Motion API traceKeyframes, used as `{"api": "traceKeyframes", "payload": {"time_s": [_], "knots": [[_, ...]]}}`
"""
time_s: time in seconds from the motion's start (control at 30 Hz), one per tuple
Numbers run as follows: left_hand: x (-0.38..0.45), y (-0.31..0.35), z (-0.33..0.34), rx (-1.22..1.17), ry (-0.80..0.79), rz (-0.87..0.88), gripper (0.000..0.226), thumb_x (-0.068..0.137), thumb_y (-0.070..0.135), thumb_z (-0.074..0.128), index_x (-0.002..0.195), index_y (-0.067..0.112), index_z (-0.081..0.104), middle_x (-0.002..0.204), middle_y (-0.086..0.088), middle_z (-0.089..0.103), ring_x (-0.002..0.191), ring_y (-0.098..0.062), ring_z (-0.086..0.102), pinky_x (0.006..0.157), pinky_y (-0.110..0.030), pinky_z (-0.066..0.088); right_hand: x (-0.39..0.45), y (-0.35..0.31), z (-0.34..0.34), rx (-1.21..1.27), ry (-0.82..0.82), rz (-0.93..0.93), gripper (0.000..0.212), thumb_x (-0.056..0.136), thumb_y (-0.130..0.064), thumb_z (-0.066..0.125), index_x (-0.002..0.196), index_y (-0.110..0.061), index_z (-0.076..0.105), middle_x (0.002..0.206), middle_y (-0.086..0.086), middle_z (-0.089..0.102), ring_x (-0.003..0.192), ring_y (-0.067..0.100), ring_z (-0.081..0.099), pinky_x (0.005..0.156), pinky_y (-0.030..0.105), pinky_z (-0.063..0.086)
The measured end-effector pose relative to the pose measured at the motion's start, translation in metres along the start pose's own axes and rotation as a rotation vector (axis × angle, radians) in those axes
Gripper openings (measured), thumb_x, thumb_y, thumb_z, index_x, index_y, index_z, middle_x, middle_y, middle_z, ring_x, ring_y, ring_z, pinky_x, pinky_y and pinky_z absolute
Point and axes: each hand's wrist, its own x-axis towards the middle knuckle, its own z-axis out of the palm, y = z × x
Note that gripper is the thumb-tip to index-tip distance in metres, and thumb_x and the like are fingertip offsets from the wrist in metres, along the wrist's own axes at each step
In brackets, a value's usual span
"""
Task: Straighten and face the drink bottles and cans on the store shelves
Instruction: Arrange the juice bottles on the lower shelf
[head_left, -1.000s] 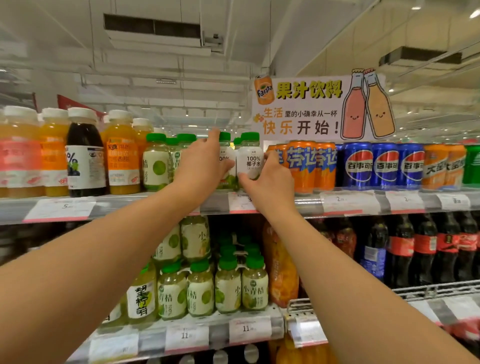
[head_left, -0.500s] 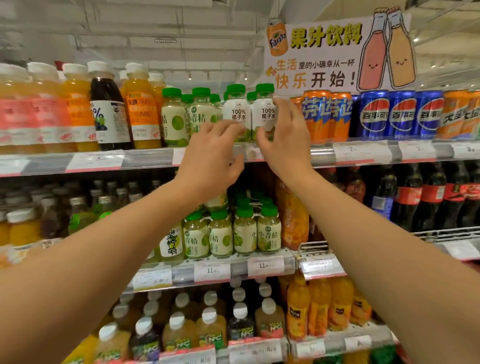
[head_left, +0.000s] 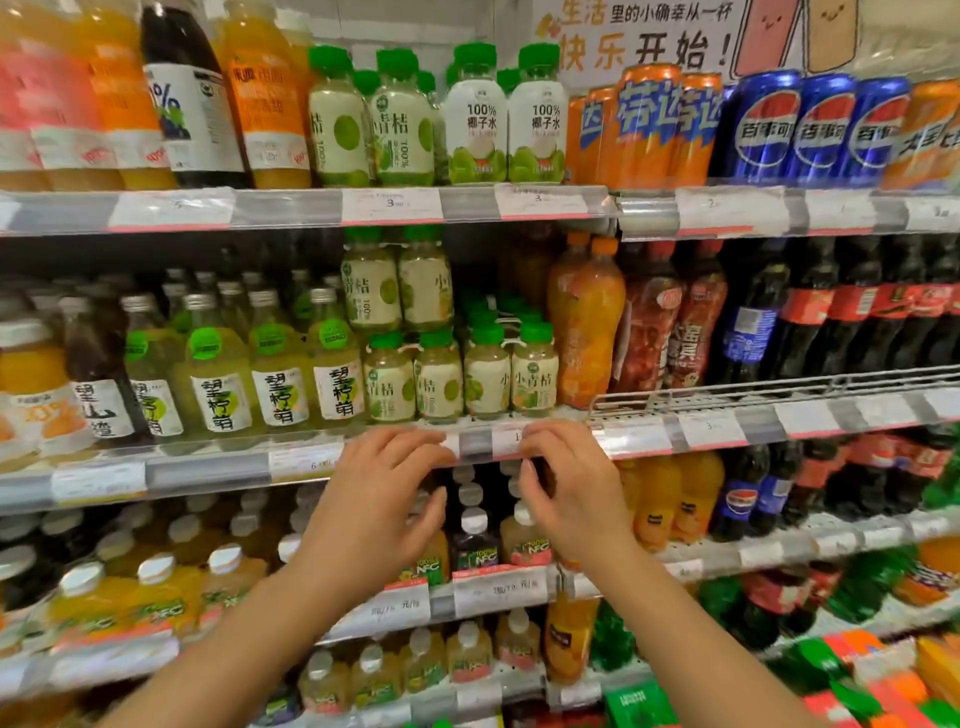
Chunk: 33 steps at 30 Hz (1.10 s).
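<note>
Two white coconut-water bottles (head_left: 506, 122) with green caps stand upright on the top shelf, labels facing out. On the second shelf a row of small green-capped lime juice bottles (head_left: 462, 379) stands at the front edge, with two more stacked behind. My left hand (head_left: 379, 499) and my right hand (head_left: 566, 493) hover in front of the second shelf's price rail (head_left: 478, 441), just below that row. Their fingers are loosely curled and hold nothing.
Orange and blue soda cans (head_left: 727, 124) fill the top shelf at right. Tall orange juice bottles (head_left: 584, 322) and cola bottles (head_left: 831, 312) stand right of the lime bottles. Lemon drink bottles (head_left: 249, 379) line the left. Lower shelves hold white-capped juice bottles (head_left: 472, 540).
Both hands have let go of the coconut-water bottles on the top shelf and dropped down to the second shelf's front edge. The view has tilted downward.
</note>
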Motion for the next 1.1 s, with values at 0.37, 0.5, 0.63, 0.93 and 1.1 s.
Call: {"api": "traceKeyframes", "payload": {"time_s": [0.37, 0.5, 0.63, 0.93, 1.1], "knots": [[-0.138, -0.018, 0.044, -0.157, -0.177, -0.475, 0.028, 0.09, 0.041, 0.055, 0.111, 0.029, 0.07, 0.115, 0.015, 0.068, 0.109, -0.01, 0.062, 0.088, -0.026, 0.045, -0.074, 0.03, 0.089, -0.183, -1.361, 0.376, 0.055, 0.096, -0.044, 0.063, 0.143, -0.016, 0.054, 0.14, 0.005, 0.058, 0.121, 0.029, 0.059, 0.097, 0.042, 0.052], [-0.154, -0.024, 0.038, -0.124, -0.188, -0.536, 0.019, 0.09, 0.03, 0.071, 0.11, 0.029, 0.071, 0.109, 0.017, 0.068, 0.103, -0.008, 0.063, 0.082, -0.024, 0.045, -0.074, 0.043, 0.115, -0.366, -0.733, 0.388, 0.047, 0.099, -0.026, 0.055, 0.144, -0.02, 0.046, 0.148, 0.007, 0.044, 0.1, 0.031, 0.067, 0.065, 0.036, 0.052], [-0.166, -0.028, 0.033, -0.122, -0.175, -0.579, 0.019, 0.092, 0.035, 0.068, 0.111, 0.034, 0.068, 0.107, 0.022, 0.065, 0.1, -0.003, 0.061, 0.083, -0.024, 0.047, -0.066, 0.064, 0.127, -0.407, -0.722, 0.466, 0.038, 0.103, -0.029, 0.047, 0.139, -0.017, 0.044, 0.14, 0.011, 0.044, 0.095, 0.035, 0.068, 0.063, 0.036, 0.046], [-0.18, -0.035, 0.037, -0.121, -0.168, -0.665, 0.024, 0.096, 0.04, 0.059, 0.119, 0.038, 0.063, 0.112, 0.027, 0.06, 0.099, 0.003, 0.056, 0.087, -0.022, 0.049, -0.092, 0.088, 0.137, -0.429, -0.704, 0.471, 0.035, 0.092, -0.013, 0.061, 0.126, -0.016, 0.055, 0.125, 0.008, 0.045, 0.077, 0.032, 0.066, 0.063, 0.037, 0.057], [-0.174, -0.047, 0.049, -0.108, -0.197, -0.678, 0.02, 0.093, 0.035, 0.063, 0.112, 0.04, 0.063, 0.101, 0.025, 0.064, 0.092, -0.002, 0.061, 0.078, -0.024, 0.051, -0.103, 0.071, 0.1, -0.27, -0.49, 0.507, 0.037, 0.089, -0.009, 0.069, 0.126, -0.013, 0.065, 0.121, 0.01, 0.053, 0.08, 0.031, 0.064, 0.058, 0.031, 0.039]]}}
